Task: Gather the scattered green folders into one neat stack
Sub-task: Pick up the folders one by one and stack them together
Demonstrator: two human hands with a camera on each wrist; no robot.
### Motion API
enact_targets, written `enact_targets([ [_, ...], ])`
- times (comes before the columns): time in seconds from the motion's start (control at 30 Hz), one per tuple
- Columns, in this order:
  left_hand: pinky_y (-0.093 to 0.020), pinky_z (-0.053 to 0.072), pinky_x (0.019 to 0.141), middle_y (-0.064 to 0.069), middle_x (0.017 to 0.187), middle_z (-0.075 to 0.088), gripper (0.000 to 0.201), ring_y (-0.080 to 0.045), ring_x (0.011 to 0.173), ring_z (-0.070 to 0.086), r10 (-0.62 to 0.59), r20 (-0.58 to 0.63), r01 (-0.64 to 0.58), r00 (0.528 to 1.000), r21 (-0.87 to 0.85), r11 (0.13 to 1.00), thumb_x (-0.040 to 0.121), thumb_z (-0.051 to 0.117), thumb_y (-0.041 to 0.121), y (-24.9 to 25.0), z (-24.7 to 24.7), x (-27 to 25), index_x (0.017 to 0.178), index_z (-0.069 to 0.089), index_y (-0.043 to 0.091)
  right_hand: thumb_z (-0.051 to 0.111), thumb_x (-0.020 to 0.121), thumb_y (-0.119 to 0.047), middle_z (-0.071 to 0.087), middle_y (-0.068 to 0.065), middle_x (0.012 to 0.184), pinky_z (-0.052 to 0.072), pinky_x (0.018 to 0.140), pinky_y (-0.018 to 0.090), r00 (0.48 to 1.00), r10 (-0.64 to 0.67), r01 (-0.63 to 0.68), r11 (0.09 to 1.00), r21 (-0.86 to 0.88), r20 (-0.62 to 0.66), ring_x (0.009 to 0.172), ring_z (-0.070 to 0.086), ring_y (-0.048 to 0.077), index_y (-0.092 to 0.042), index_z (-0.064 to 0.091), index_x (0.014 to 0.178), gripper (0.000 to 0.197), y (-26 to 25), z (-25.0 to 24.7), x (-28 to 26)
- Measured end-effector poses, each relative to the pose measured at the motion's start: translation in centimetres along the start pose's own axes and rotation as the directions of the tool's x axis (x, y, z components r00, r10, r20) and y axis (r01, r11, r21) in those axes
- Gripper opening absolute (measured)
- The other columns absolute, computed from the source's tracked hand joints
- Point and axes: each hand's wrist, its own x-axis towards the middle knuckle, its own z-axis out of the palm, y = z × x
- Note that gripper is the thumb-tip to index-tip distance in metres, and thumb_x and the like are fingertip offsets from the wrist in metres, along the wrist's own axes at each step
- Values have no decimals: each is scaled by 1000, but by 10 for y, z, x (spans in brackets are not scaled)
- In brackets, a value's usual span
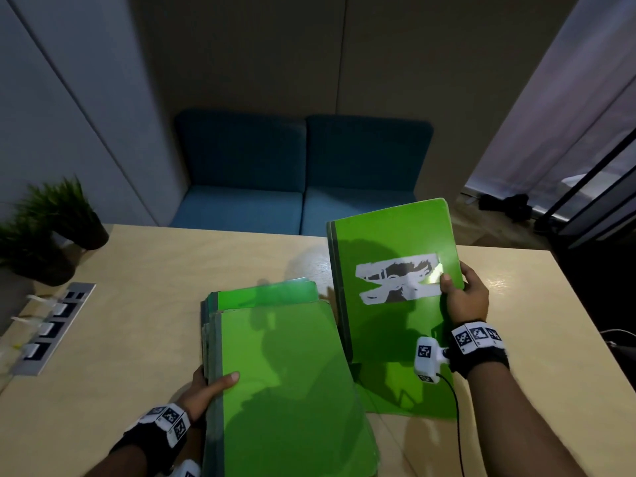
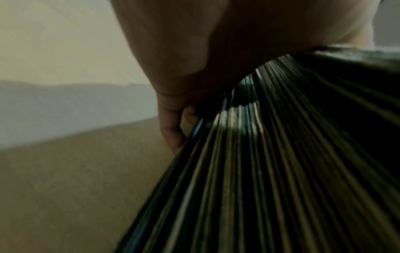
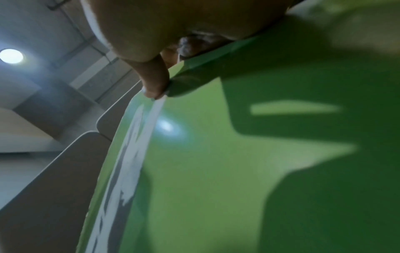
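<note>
A stack of green folders (image 1: pixel 285 380) lies on the table's near middle, its upper folders shifted toward me. My left hand (image 1: pixel 210 387) grips the stack's left edge, thumb on the top cover, fingers under; the layered edges of the stack (image 2: pixel 270 162) fill the left wrist view beside my left hand (image 2: pixel 173 123). My right hand (image 1: pixel 464 297) holds a green folder with a torn white label (image 1: pixel 395 280) by its right edge, thumb on the cover, tilted up off the table. In the right wrist view my right hand (image 3: pixel 154 80) has its thumb on the labelled folder (image 3: pixel 216 171).
Another green sheet or folder (image 1: pixel 413 397) lies flat under the raised one. A potted plant (image 1: pixel 55 222) and a socket strip (image 1: pixel 55 328) sit at the table's left. The wooden table (image 1: pixel 144 339) has bare surface left and right. Blue seat (image 1: pixel 303 173) behind.
</note>
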Motion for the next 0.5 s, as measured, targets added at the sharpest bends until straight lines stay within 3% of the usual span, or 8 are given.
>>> enact_targets([
  [0.17, -51, 39, 106, -18, 144, 44, 153, -36, 123, 50, 6, 3, -5, 1000, -8, 1000, 24, 77, 75, -2, 2, 1, 150, 18, 13, 62, 89, -39, 66, 18, 116, 47, 84, 38, 981, 184, -158, 940, -302, 60, 103, 63, 38, -20, 54, 130, 46, 19, -4, 4],
  [0.27, -50, 39, 106, -18, 144, 44, 160, -36, 123, 50, 10, 2, -10, 1000, -24, 1000, 17, 78, 77, -4, 2, 4, 150, 18, 12, 68, 76, -59, 66, 16, 116, 50, 86, 39, 941, 331, -280, 877, -391, 70, 96, 63, 36, -15, 54, 125, 67, 56, -17, -2],
  [0.33, -48, 38, 108, -16, 148, 41, 161, -35, 127, 47, 19, 1, -19, 1000, -20, 1000, 17, 77, 78, -6, 1, 6, 151, 16, 12, 74, 73, -53, 63, 18, 120, 50, 86, 41, 903, 424, -355, 828, -433, 71, 99, 62, 37, -11, 50, 126, 72, 80, -24, -9],
  [0.43, -44, 36, 108, -16, 150, 38, 153, -34, 130, 44, 53, 18, -52, 998, -27, 998, 26, 75, 72, -3, 3, 3, 151, 15, 10, 78, 62, -57, 58, 22, 124, 51, 92, 48, 852, 524, -396, 664, -634, 16, 107, 59, 41, -10, 46, 126, 86, 103, -25, -17],
  [0.5, -42, 36, 105, -17, 149, 38, 144, -34, 129, 45, 52, 24, -51, 998, -37, 998, 30, 71, 66, -1, 5, 1, 151, 16, 9, 80, 63, -54, 54, 24, 129, 51, 93, 49, 839, 545, -403, 633, -661, 10, 111, 57, 43, -5, 41, 129, 91, 102, -22, -19],
])
